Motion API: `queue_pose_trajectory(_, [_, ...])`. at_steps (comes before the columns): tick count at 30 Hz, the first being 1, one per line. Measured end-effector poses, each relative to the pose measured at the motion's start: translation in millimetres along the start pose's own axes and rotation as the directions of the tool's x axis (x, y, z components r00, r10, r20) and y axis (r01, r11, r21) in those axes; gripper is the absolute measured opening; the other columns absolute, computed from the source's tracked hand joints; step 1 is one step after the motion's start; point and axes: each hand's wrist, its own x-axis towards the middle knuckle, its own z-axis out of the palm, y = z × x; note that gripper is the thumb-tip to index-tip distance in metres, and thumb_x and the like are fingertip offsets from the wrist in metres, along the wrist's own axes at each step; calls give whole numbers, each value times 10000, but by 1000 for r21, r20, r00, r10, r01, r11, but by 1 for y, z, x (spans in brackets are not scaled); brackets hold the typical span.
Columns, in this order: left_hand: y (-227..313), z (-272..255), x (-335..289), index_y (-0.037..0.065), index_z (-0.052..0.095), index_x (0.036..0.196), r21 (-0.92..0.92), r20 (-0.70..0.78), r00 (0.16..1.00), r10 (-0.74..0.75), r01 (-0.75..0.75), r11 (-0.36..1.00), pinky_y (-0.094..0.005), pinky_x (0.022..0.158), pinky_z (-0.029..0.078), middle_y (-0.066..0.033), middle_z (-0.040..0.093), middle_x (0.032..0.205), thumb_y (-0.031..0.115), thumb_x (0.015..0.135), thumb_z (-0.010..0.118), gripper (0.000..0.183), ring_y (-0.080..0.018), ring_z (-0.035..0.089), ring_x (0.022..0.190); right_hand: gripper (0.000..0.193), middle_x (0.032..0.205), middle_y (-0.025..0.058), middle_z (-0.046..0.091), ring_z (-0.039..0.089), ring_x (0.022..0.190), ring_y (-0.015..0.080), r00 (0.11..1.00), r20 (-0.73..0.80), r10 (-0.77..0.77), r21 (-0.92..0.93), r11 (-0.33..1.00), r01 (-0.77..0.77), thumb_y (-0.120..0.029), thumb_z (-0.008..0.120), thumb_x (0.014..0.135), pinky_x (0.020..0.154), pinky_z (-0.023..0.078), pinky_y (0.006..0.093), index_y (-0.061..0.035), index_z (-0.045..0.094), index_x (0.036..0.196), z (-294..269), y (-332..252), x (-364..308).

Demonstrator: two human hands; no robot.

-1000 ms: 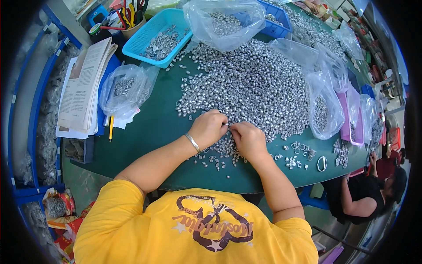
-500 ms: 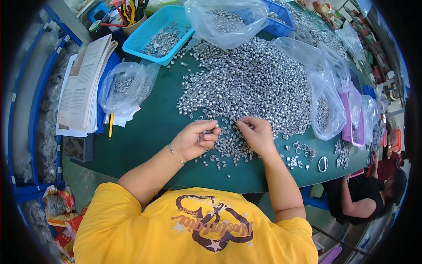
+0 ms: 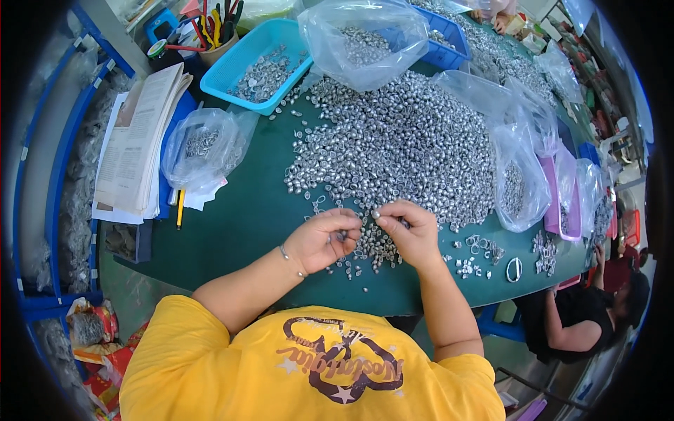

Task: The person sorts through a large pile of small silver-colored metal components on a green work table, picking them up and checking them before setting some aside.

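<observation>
Head cam – small silver part (image 3: 342,236) btwn left-hand fingers (image 3: 349,226), right hand (image 3: 409,235) touching.

both hands, left hand (image 3: 324,241) and right hand (image 3: 411,234), pinch small silver pieces (image 3: 400,147) on green table (image 3: 232,224).

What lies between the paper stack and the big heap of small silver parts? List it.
Head view: a clear bag of silver parts, a yellow pencil, then bare green tabletop, between paper stack and heap.

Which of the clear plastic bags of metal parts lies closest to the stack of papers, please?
The small bag on the table's left side, right beside the paper stack; the others lie farther right.
</observation>
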Motion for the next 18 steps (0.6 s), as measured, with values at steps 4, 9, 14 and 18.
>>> queue_pose_trajectory(4, [-11,14,7,46,580,941,-101,-55,996,-70,64,993,-381,853,485,-74,598,936,170,900,477,166,-202,591,904,120,784,127,579,584,691,273,962,7,-272,-297,918,262,10,614,767,600,483,338,-11,575,879,23,-18,3])
queue_pose_trajectory(9, [-15,9,19,73,561,965,-183,168,983,-74,104,978,-371,853,483,-68,593,958,205,930,365,239,-195,591,902,218,901,171,573,562,783,337,903,169,-394,-398,811,429,4,617,675,692,479,373,-2,539,878,31,-36,4])
queue_pose_trajectory(14, [10,47,39,-57,519,989,-312,-76,996,51,-72,947,-402,900,488,-180,557,987,70,902,459,165,-292,567,972,182,948,161,602,588,827,281,866,-187,-463,-378,848,372,76,575,707,742,466,327,2,561,873,13,-38,-11])
queue_pose_trajectory(18, [90,123,86,-100,503,984,-333,34,932,362,-331,883,-419,843,535,-220,558,972,50,908,429,184,-337,578,966,175,918,144,612,581,816,281,867,-326,-377,-369,895,250,97,576,707,742,464,337,-7,576,849,0,-40,-27])
